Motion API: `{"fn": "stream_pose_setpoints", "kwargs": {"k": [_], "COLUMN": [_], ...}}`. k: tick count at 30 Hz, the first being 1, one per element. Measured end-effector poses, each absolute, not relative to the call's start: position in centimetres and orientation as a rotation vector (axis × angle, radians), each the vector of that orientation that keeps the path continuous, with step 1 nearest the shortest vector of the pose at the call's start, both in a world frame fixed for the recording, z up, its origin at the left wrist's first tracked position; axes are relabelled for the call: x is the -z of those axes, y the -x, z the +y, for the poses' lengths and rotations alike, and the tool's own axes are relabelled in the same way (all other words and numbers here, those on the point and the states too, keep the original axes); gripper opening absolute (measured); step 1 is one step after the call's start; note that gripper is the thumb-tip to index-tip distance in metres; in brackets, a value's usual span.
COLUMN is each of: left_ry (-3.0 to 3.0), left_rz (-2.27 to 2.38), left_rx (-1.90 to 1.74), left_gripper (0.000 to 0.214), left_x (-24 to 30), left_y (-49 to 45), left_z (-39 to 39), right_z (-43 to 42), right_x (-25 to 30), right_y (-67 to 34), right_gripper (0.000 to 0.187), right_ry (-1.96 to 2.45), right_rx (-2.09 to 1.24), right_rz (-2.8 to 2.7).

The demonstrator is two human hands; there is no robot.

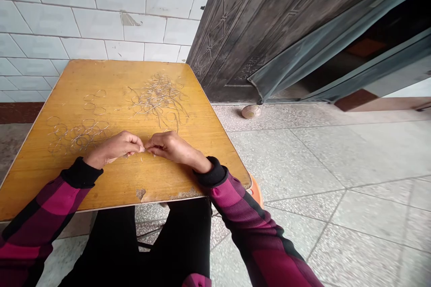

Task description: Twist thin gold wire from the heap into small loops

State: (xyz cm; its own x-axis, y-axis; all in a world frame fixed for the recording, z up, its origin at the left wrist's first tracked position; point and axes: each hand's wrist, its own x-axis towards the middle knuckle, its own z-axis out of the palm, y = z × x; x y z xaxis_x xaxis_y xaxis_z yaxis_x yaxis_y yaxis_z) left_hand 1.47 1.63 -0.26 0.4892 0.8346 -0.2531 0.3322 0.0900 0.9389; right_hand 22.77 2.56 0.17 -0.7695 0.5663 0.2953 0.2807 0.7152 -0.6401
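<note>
Just left of the frame's centre, the left hand [117,149] and right hand [171,145] meet over the table [111,184], thumb and fingers of each pinched closed on what looks like a thin wire; only a short pale end [142,159] shows below the fingertips, and the rest is hidden by the hands. More of the same lies in a tangled heap [160,96] at the upper middle of the frame and in a looser pile [81,135] of loops at the left, beside the left hand. The wire should weigh next to nothing, springy enough to keep a curl yet easy to bend, and a kink would probably stay in it. So fine a thing may roll or slip between bare fingers, so the best hold is likely a firm tip pinch close to the ends, drawing single pieces from the tangle by one free end
</note>
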Motion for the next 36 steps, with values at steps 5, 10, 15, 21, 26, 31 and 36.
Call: {"fn": "stream_pose_setpoints", "kwargs": {"k": [5,10,15,21,26,31,36], "left_ry": [-1.541,-2.065,-2.674,-2.804,-2.443,-1.864,-1.614], "left_rz": [1.086,1.151,0.882,0.802,0.979,1.173,1.207], "left_rx": [-0.574,-1.023,-1.121,-1.226,-1.216,-0.885,-0.792], "left_gripper": [0.013,0.040,0.028,0.018,0.016,0.018,0.019], "left_x": [-0.1,-0.5,0.0,0.8,0.4,-0.4,-0.5], "left_y": [-1.4,-1.5,-1.9,-2.2,-2.2,-2.0,-2.0], "left_z": [1.4,0.5,0.1,0.4,0.5,0.8,0.8], "right_z": [2.6,3.6,4.2,4.3,4.0,2.6,1.9], "right_x": [0.2,0.8,0.7,1.2,1.3,0.0,-0.6], "right_y": [-22.9,-23.4,-23.6,-23.0,-22.7,-22.8,-22.8], "right_gripper": [0.012,0.018,0.026,0.030,0.026,0.020,0.022], "right_ry": [0.792,0.825,0.856,0.868,0.896,0.789,0.591], "right_rx": [-1.102,-1.771,-2.028,-2.263,-2.171,-0.979,-0.035], "right_rz": [-2.217,-1.734,-1.405,-1.206,-1.281,-1.856,-2.380]}}
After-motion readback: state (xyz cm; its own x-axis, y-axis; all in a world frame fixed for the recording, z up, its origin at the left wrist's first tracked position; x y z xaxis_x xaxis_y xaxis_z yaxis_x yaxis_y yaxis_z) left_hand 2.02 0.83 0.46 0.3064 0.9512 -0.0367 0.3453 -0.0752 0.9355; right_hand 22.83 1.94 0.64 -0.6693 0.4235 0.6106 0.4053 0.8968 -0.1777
